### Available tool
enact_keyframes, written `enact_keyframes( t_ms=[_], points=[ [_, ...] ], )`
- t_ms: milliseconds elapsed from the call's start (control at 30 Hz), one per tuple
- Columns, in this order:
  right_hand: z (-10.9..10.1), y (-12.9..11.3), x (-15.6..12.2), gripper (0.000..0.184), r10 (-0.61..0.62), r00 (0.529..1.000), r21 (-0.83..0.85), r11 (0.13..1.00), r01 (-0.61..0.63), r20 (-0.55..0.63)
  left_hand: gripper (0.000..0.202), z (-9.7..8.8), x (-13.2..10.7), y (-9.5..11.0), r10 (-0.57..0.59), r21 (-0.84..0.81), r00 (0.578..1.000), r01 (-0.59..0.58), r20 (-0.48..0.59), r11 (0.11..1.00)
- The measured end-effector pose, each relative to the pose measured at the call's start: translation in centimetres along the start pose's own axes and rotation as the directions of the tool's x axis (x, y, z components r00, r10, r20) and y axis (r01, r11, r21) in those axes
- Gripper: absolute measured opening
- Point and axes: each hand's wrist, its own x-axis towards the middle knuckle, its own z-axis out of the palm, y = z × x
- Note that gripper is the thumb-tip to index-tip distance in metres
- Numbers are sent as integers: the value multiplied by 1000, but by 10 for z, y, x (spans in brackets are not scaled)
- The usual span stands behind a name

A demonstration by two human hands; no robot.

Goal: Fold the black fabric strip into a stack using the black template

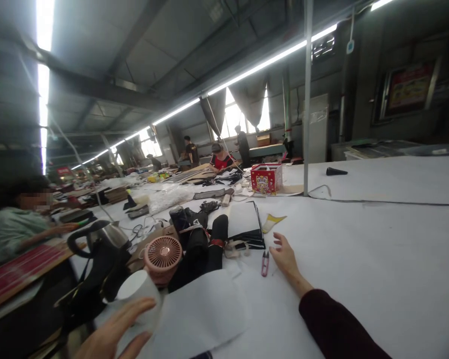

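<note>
My left hand [115, 331] is at the lower left with its fingers stretched out and apart. It overlaps the side of a white cylinder, cup-like in shape [136, 286]; whether it touches it I cannot tell. My right hand [286, 257] rests over the white table [359, 269], fingers spread and holding nothing. Just left of it lie pink-handled thread snips [265, 264]. Beyond its fingertips is a yellow and white scrap [273, 222]. A stack of dark sheets with a white one on top [245, 222] lies to the upper left of that hand.
A pink fan [163, 254] and a steel kettle [110, 237] stand at the left. Black cloth pieces [198, 249] lie mid-table. Farther back are a red box [265, 178] and a metal pole [307, 109]. A co-worker's arm [48, 232] is at far left.
</note>
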Motion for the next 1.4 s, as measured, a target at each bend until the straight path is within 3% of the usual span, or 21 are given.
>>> enact_keyframes(
  t_ms=[133, 267, 400, 500, 733, 1400],
  points=[
    [-4, 18, 1, 56, 67, 997, 86, 994, -64, -35, 49, 46, 99, 73, 152, -15, 975, -151, 163, 988],
    [-5, 21, 2, 52, 81, 996, 128, 989, -76, -35, 64, 117, 191, 139, 241, -39, 958, -238, 154, 971],
    [-1, 17, -2, 47, 78, 996, 126, 989, -73, -36, 78, 186, 247, 160, 156, -5, 965, -158, 211, 987],
    [1, 12, -5, 46, 79, 996, 110, 991, -74, -42, 83, 216, 269, 153, 120, 5, 957, -125, 264, 992],
    [4, 4, -6, 43, 86, 995, 70, 994, -82, -58, 67, 224, 284, 128, 190, 3, 940, -199, 284, 980],
    [9, 3, -5, 45, 82, 997, 30, 996, -81, -4, 44, 222, 281, 118, 325, -4, 916, -334, 235, 943]
  ],
)
